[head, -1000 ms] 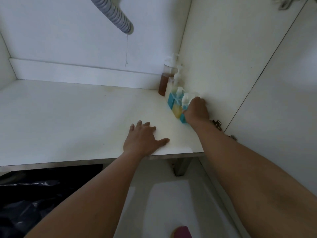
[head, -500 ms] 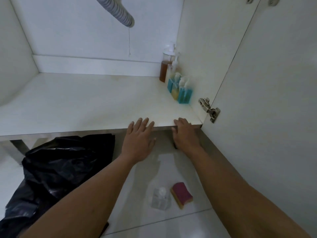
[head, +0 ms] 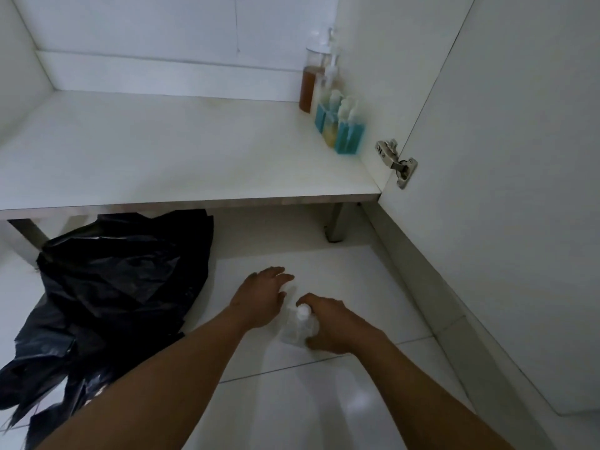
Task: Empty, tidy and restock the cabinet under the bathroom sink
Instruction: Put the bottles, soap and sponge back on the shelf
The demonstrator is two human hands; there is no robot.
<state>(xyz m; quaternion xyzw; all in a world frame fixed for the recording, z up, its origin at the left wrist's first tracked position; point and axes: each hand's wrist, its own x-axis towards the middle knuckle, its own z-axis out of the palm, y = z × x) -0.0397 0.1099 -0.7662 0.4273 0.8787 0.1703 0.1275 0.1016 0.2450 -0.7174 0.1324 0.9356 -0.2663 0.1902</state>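
Observation:
A small clear bottle (head: pixel 296 328) with a white cap stands on the white floor tiles below the cabinet. My right hand (head: pixel 336 324) grips it from the right, with the index finger curved behind the cap and the thumb at its base. Just left of the bottle, my left hand (head: pixel 261 298) hovers palm down with its fingers relaxed and holds nothing. On the cabinet shelf (head: pixel 168 147), a row stands against the right wall: a pump bottle of brown liquid (head: pixel 308 89) at the back, then small blue and yellow bottles (head: pixel 341 131).
A crumpled black rubbish bag (head: pixel 113 280) lies on the floor at the left, partly under the shelf. The open cabinet door (head: pixel 519 190) stands at the right on a metal hinge (head: pixel 394 162). A cabinet leg (head: pixel 336 222) stands behind the hands.
Both hands left the shelf's front edge and dropped to the floor. The right hand took hold of the clear bottle. The view tilted downward.

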